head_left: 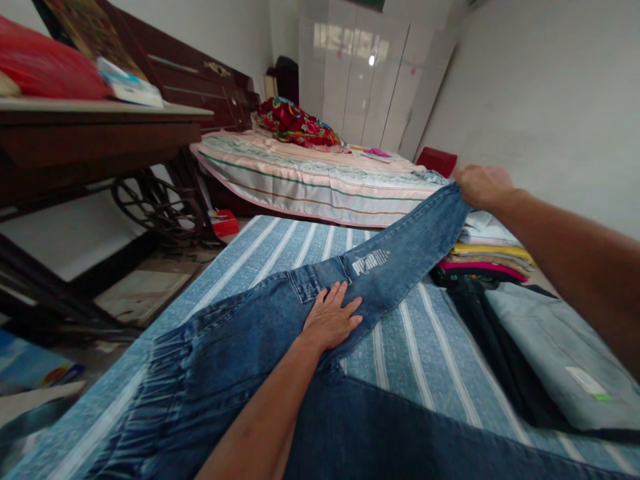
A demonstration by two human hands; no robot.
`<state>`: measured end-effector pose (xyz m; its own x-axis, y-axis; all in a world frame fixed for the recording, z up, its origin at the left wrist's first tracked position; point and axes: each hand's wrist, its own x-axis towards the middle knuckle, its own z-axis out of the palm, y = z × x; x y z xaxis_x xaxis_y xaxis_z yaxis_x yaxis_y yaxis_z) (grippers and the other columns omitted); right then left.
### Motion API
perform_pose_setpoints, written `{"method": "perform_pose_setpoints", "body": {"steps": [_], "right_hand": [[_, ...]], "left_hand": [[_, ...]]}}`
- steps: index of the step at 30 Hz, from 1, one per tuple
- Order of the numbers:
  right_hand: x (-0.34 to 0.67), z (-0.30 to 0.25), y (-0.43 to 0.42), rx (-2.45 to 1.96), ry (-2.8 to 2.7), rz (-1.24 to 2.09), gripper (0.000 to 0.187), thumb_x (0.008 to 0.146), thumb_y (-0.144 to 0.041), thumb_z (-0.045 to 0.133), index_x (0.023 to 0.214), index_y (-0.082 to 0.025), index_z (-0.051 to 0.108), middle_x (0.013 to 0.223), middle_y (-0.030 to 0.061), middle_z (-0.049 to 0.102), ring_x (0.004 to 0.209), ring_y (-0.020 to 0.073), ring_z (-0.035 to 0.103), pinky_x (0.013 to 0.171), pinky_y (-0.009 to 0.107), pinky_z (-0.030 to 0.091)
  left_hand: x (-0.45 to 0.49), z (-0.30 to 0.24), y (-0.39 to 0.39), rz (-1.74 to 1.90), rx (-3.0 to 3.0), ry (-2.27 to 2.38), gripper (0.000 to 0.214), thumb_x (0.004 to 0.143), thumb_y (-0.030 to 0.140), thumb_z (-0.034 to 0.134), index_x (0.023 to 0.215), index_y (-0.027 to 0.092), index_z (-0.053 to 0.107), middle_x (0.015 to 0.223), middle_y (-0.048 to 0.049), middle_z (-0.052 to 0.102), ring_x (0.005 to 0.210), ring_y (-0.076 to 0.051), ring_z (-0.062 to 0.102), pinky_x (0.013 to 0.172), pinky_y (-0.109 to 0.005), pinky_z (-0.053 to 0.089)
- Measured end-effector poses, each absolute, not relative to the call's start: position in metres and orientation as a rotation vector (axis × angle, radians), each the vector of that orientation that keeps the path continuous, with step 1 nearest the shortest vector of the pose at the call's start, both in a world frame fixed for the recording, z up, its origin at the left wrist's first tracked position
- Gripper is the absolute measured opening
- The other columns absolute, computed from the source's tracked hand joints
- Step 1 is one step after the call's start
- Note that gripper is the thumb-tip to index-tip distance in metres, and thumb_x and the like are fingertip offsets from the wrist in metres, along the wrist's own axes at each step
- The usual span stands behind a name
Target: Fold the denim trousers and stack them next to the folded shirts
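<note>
A pair of blue jeans [255, 333] with a gathered elastic waist and a white print on one leg lies spread on a blue-and-white striped sheet [415, 347]. My left hand [333, 320] rests flat on the upper part of the far leg, beside its pocket flap, with the fingers spread. At the far end of that same leg, my right hand [483, 187] is closed around the hem and holds it up off the sheet. The other leg runs along the bottom toward the right edge.
Folded clothes are stacked [487, 257] at the right, behind folded grey trousers [560, 347] lying on dark ones. Farther back, another bed [320, 190] bears a red floral blanket [295, 123]. A treadle table [100, 127] stands at the left, and a white wardrobe [365, 73] at the back.
</note>
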<state>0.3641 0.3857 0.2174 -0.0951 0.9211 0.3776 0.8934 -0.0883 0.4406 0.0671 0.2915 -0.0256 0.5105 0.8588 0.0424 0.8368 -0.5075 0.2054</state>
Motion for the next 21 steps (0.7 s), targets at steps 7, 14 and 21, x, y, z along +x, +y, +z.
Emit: {"method": "perform_pose_setpoints", "body": {"steps": [7,14,21], "right_hand": [[0.272,0.135,0.360,1.898,2.431,0.541,0.026,0.089,-0.011,0.044,0.108,-0.010,0.062,0.117,0.0194,0.058,0.115,0.0254,0.048,0.091,0.035,0.034],[0.195,0.028,0.365,2.147,2.413,-0.131,0.024,0.083,-0.043,0.056,0.086,-0.025,0.071,0.086,0.0010,0.071,0.082,0.0150,0.065,0.062,0.020,0.044],[0.186,0.002,0.386,2.375,2.362,-0.373,0.019,0.079,-0.038,0.063,0.090,-0.025,0.070,0.094,0.0021,0.071,0.091,0.0176,0.065,0.068,0.023,0.047]], "left_hand": [[0.068,-0.022,0.290,0.234,2.607,1.481,0.049,0.091,0.050,0.034,0.136,0.032,0.042,0.153,-0.0092,0.022,0.140,-0.028,0.016,0.111,-0.049,0.014],[0.067,-0.020,0.288,0.216,2.603,1.488,0.050,0.091,0.051,0.033,0.135,0.030,0.044,0.152,-0.0104,0.023,0.140,-0.028,0.017,0.111,-0.049,0.015],[0.068,-0.021,0.287,0.205,2.599,1.478,0.051,0.091,0.051,0.032,0.136,0.030,0.042,0.152,-0.0102,0.022,0.141,-0.028,0.015,0.111,-0.050,0.014]]}}
